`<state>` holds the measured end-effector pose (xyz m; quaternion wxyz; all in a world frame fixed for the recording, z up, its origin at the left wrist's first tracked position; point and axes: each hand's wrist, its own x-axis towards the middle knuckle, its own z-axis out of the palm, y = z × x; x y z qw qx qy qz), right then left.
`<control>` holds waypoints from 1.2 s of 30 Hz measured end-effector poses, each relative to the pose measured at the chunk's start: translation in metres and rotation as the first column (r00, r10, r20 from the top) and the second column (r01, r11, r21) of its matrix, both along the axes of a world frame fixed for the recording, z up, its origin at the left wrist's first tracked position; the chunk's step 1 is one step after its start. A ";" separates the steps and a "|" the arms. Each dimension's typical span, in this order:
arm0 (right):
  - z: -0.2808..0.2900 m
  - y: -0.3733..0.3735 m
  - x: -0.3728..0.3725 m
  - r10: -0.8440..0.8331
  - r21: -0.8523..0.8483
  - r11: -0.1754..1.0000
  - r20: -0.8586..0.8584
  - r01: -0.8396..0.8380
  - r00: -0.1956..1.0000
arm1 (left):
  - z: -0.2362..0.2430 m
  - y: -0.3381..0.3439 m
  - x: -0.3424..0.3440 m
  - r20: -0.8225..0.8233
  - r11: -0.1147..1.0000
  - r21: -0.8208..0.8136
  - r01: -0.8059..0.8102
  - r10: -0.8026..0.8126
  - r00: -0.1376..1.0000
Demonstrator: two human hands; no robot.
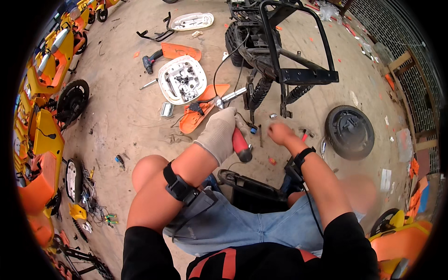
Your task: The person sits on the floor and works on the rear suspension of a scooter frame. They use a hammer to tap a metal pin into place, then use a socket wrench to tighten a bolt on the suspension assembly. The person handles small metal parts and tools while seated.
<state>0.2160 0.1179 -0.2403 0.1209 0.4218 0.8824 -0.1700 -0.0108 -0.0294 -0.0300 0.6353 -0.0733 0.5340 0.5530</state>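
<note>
My left hand (219, 133), in a pale knit glove, is wrapped around a power ratchet (241, 145) with a red and black handle. Its silver head and a long silver socket (234, 95) stick out past the glove, pointing right toward the black vehicle frame (303, 74). The socket's tip is close to a shock absorber (260, 93), and I cannot tell whether they touch. My right hand (281, 134) is bare, its fingers curled closed below the frame; whatever they hold is hidden. Just above it lies a small silver metal piece (273, 115).
A white tray (162, 86) of small parts, a cordless drill (151, 61) and orange panels (186, 122) lie at left. On the right lies a wheel (350, 132). A black part (254, 195) rests between my legs. Yellow scooters (46, 126) line the left side.
</note>
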 end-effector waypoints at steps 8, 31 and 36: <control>-0.067 0.025 0.054 -0.118 -0.004 0.992 0.264 0.124 0.957 | 0.025 0.020 0.007 -0.353 0.961 -0.047 0.272 -0.270 0.896; -0.152 0.091 -0.010 -0.255 0.126 0.960 0.032 0.249 0.966 | 0.020 0.044 0.005 -0.523 0.905 -0.291 0.309 -0.421 0.741; -0.150 0.086 -0.012 -0.248 0.268 0.932 -0.014 0.242 0.969 | 0.036 0.038 0.012 -0.506 0.909 -0.302 0.289 -0.409 0.759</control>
